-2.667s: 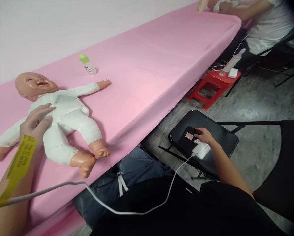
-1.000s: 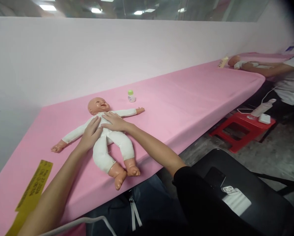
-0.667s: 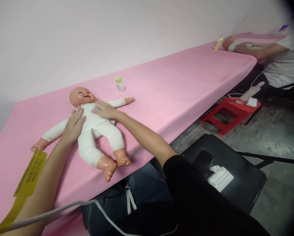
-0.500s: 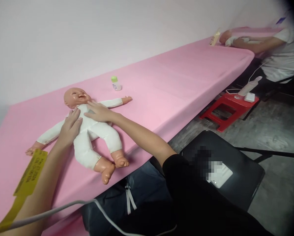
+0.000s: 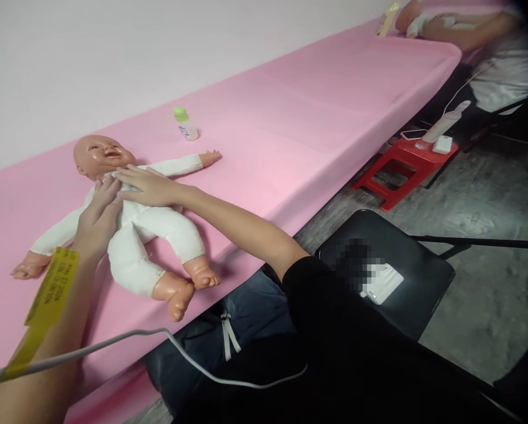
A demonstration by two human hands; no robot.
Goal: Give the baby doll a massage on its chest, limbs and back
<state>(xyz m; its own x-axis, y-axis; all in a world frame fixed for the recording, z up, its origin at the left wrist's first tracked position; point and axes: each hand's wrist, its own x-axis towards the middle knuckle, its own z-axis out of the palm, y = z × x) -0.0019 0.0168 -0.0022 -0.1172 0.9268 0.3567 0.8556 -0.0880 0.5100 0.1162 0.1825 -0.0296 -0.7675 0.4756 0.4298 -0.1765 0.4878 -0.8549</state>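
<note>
A baby doll (image 5: 131, 235) with a white cloth body lies on its back on the pink-covered table (image 5: 264, 159), head away from me and feet towards the near edge. My left hand (image 5: 98, 221) rests along one side of its chest, fingers stretched towards the neck. Across the upper chest lies my right hand (image 5: 147, 185), its fingers extended and flat on the cloth. The two hands' fingertips are close together below the doll's chin. Beyond the doll's outstretched arm stands a small bottle (image 5: 186, 125) with a green cap.
A white cable (image 5: 126, 334) runs across my left forearm to my lap. At right are a black chair (image 5: 405, 282) with a white device (image 5: 385, 285) and a red stool (image 5: 390, 171) carrying small items. Another person's arm (image 5: 480, 29) reaches over a second doll (image 5: 416, 20) at the far end.
The view has shifted, so the doll and table sit further left and higher in the picture. Both hands stay on the doll's chest, the right one a little nearer its neck.
</note>
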